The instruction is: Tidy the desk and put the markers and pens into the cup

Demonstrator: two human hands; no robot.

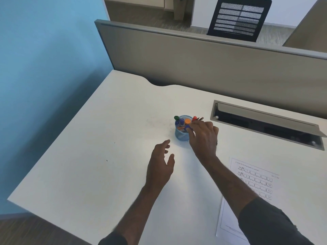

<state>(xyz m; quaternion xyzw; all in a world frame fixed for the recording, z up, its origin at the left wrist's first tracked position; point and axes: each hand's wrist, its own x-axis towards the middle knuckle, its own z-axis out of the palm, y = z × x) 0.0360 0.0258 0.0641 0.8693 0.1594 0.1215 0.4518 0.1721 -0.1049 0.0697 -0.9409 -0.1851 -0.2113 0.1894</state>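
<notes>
Flat printed worksheet [247,183]; round blue mesh cup [182,134] beyond.

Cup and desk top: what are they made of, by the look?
Cup: looks like metal wire mesh, painted light blue; the fine grid shows on its wall. Desk top: smooth matt white, probably laminate over board; flat, no grain, slight sheen near the left hand.

A white printed worksheet [254,184] with rows of outlined boxes lies flat at the right side of the white counter [99,156]. A grey metal cable tray [265,124] with its flap raised is set into the counter near the beige partition panel [194,61]. Beyond the panel stands a black mesh-backed chair [238,18]. A blue wall [44,59] is on the left.
</notes>
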